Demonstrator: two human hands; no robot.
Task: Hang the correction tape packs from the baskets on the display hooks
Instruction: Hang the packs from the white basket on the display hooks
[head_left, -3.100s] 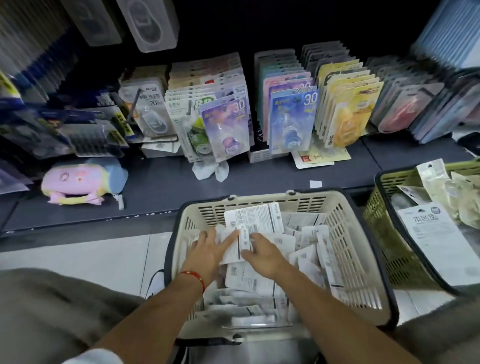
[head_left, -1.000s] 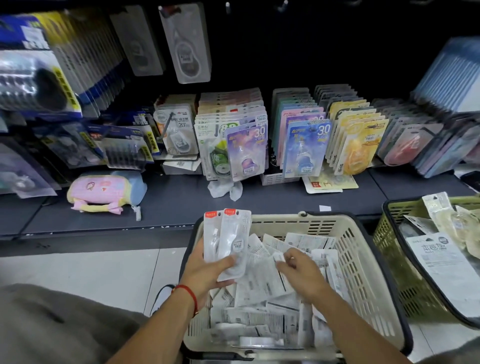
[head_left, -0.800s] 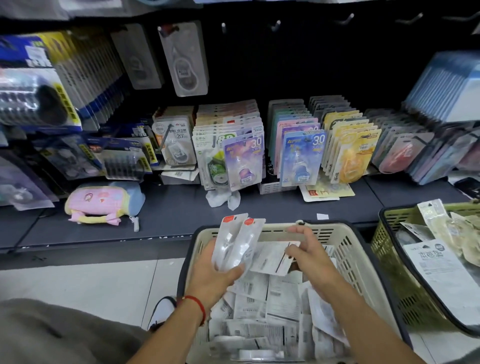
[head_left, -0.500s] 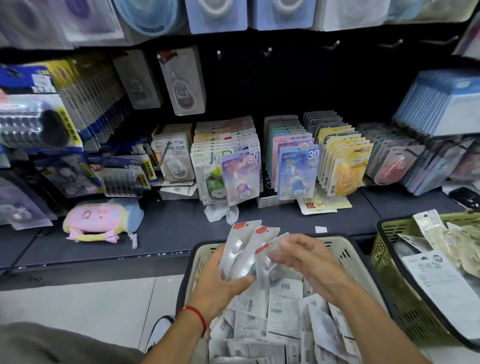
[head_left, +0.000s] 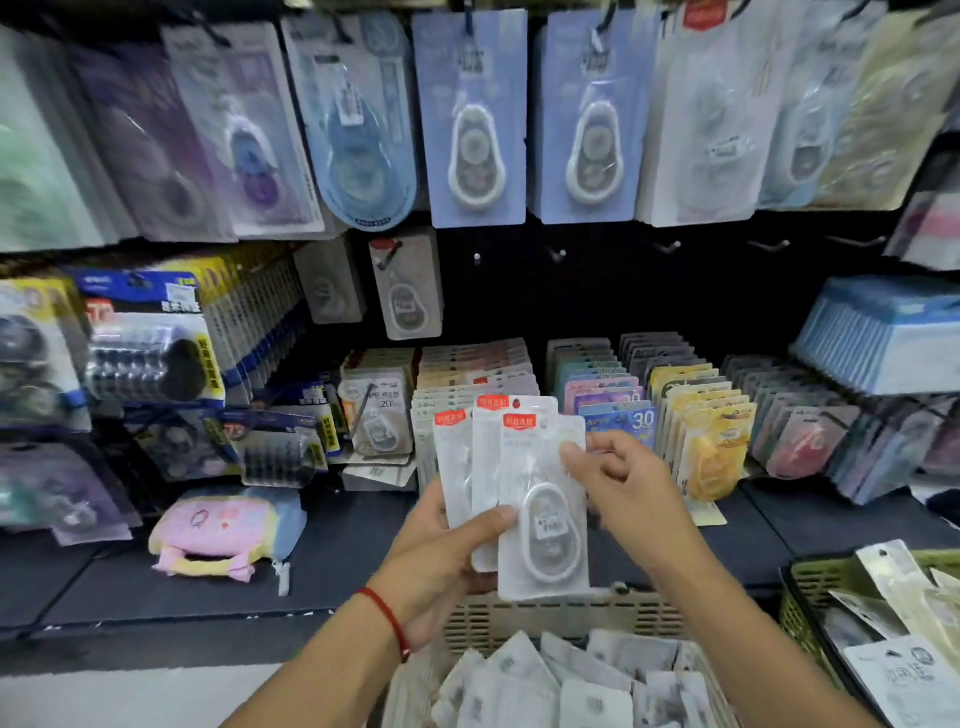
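Bare hooks stick out of the dark back panel in a row right of the lone hung pack, with open space beneath them. A row of hung cards closes in from above, standing packs on the shelf from below. Blue stacks crowd the right side, yellow-edged stacks the left. The shelf's front edge lies bare beside a pink pouch

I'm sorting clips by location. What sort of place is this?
Most likely a stationery shop aisle: correction tape packs hang on display hooks, carded packs stand in rows on the shelf, and a stock basket sits below the left hand.
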